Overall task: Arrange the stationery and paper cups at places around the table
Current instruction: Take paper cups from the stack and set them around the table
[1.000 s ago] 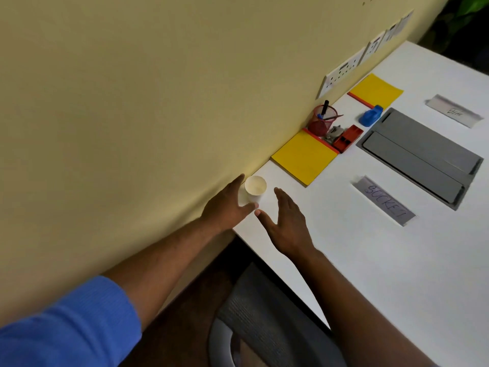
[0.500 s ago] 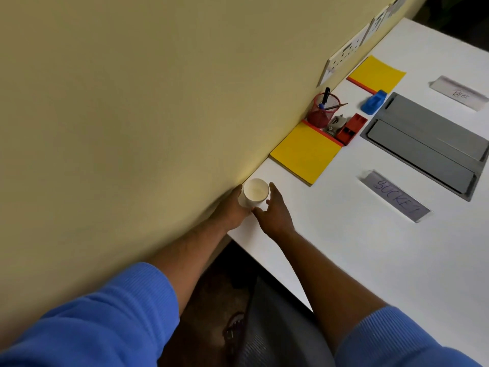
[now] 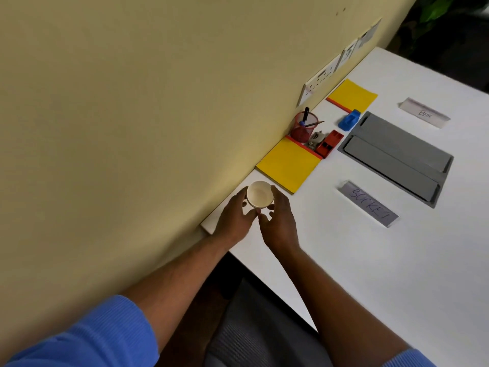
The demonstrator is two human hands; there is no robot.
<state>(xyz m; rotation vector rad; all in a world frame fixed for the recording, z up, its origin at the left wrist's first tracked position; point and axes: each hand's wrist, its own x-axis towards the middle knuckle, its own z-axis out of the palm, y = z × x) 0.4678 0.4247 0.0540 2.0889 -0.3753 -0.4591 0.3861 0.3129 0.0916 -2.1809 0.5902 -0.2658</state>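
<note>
Left hand (image 3: 232, 219) and right hand (image 3: 281, 223) meet at the table (image 3: 344, 260) corner by the wall (image 3: 132, 102), pad (image 3: 288, 165) at one o'clock, both clasping the cup (image 3: 260, 194) with curled fingers. Squeeze lightly and keep it upright, since thin paper probably buckles.

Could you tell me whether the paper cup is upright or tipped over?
Upright: the paper cup shows its round open mouth facing up, between left hand and right hand.
</note>
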